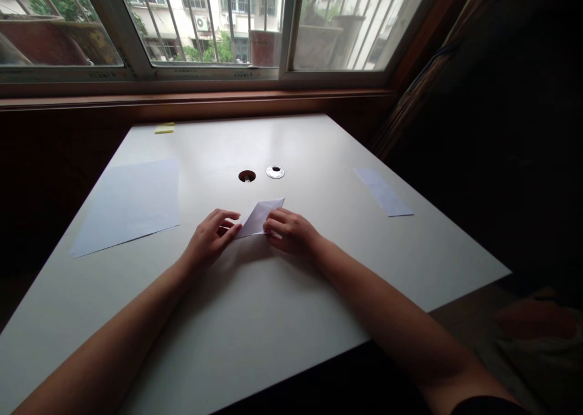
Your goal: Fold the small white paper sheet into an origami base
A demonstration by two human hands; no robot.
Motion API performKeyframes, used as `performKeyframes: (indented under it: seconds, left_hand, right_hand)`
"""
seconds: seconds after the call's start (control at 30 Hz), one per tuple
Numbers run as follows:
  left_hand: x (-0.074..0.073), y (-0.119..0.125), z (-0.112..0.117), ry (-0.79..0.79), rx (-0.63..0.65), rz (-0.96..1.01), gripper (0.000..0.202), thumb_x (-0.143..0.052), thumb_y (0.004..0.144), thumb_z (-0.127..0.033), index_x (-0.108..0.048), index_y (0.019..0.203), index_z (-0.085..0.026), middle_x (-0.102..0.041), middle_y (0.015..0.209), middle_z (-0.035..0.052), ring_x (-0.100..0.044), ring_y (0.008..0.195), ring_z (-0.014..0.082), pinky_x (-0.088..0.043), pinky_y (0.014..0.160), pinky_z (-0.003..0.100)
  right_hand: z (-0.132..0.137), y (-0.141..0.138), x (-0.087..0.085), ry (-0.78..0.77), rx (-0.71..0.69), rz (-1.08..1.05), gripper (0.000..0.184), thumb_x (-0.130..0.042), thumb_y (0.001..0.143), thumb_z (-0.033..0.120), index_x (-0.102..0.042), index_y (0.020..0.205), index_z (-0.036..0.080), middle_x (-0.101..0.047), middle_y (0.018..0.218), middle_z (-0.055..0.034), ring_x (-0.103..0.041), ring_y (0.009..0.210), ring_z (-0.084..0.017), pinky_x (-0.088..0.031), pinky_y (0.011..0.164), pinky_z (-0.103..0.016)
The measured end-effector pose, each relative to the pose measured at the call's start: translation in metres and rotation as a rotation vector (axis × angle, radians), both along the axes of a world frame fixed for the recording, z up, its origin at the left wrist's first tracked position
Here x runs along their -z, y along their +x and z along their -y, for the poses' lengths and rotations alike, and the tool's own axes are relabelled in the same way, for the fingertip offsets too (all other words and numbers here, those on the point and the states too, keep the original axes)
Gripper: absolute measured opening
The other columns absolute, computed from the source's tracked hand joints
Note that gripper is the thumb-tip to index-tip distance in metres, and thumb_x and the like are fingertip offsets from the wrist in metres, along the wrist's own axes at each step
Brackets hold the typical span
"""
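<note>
Near the middle of the white worktop (218, 330), I have the folded paper (260, 216) between my two hands, its upper right corner pointing away from me. My right hand (291, 229) has its fingers curled and clamped on the paper's right end. My left hand (208, 237) is at the opposite corner, thumb against it; I cannot tell whether those fingers pinch it. Just beyond lie a round hole (246, 176) and a silvery ring (274, 174). I see a large white sheet (132, 202) to the left and a narrow paper strip (382, 191) to the right.
</note>
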State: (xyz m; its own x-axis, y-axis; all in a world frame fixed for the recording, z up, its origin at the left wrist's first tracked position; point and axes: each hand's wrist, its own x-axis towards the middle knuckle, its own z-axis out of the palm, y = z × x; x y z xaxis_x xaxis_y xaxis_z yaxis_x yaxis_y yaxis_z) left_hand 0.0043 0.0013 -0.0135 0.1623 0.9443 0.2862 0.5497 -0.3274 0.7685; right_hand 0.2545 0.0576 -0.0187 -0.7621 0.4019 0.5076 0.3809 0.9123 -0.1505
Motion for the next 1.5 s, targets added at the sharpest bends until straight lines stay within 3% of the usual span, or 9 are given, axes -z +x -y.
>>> performKeyframes:
  seconds: [0.17, 0.77, 1.1, 1.27, 1.5]
  left_hand:
    - [-0.0038, 0.0, 0.0006, -0.074, 0.003, 0.035, 0.034, -0.065, 0.086, -0.051, -0.068, 0.1, -0.02, -0.071, 0.091, 0.0052, -0.069, 0.078, 0.0179, -0.057, 0.07, 0.028]
    - [-0.0021, -0.0013, 0.0, -0.08, 0.039, -0.057, 0.036, -0.065, 0.086, -0.049, -0.073, 0.104, -0.018, -0.075, 0.092, 0.0054, -0.069, 0.078, 0.0179, -0.054, 0.071, 0.025]
    - [-0.005, -0.0043, -0.0008, -0.232, 0.042, 0.065, 0.038, -0.061, 0.09, -0.05, -0.073, 0.108, -0.019, -0.077, 0.083, 0.004, -0.073, 0.077, 0.0193, -0.056, 0.075, 0.026]
    - [-0.0068, -0.0052, -0.0024, -0.277, 0.064, 0.122, 0.04, -0.062, 0.089, -0.05, -0.073, 0.108, -0.018, -0.077, 0.081, 0.0047, -0.073, 0.073, 0.0181, -0.056, 0.072, 0.026]
    - [-0.0067, -0.0052, -0.0021, -0.303, 0.084, 0.148, 0.041, -0.06, 0.09, -0.051, -0.073, 0.108, -0.016, -0.076, 0.079, 0.0055, -0.071, 0.07, 0.017, -0.056, 0.069, 0.025]
  right_hand:
    - [0.0006, -0.0011, 0.0013, 0.028, 0.054, 0.02, 0.006, -0.055, 0.084, 0.014, -0.057, 0.085, 0.02, -0.061, 0.089, -0.0059, -0.052, 0.082, -0.018, -0.042, 0.066, -0.028]
    - [0.0013, -0.0023, -0.0003, 0.056, 0.105, 0.104, 0.005, -0.058, 0.084, 0.018, -0.061, 0.087, 0.018, -0.062, 0.091, -0.0074, -0.052, 0.083, -0.019, -0.037, 0.063, -0.028]
    - [-0.0011, -0.0023, -0.0023, 0.066, 0.025, 0.015, 0.007, -0.054, 0.09, 0.018, -0.061, 0.086, 0.018, -0.061, 0.085, -0.0055, -0.051, 0.076, -0.017, -0.038, 0.067, -0.028]
    - [0.0002, -0.0018, -0.0032, 0.049, 0.011, -0.021, 0.017, -0.056, 0.095, 0.034, -0.061, 0.094, 0.018, -0.062, 0.084, -0.0057, -0.053, 0.074, -0.016, -0.039, 0.067, -0.028]
    - [0.0035, 0.0011, -0.003, 0.085, 0.07, -0.023, 0.032, -0.043, 0.101, 0.026, -0.051, 0.132, 0.021, -0.065, 0.087, -0.003, -0.054, 0.068, -0.013, -0.036, 0.061, -0.025]
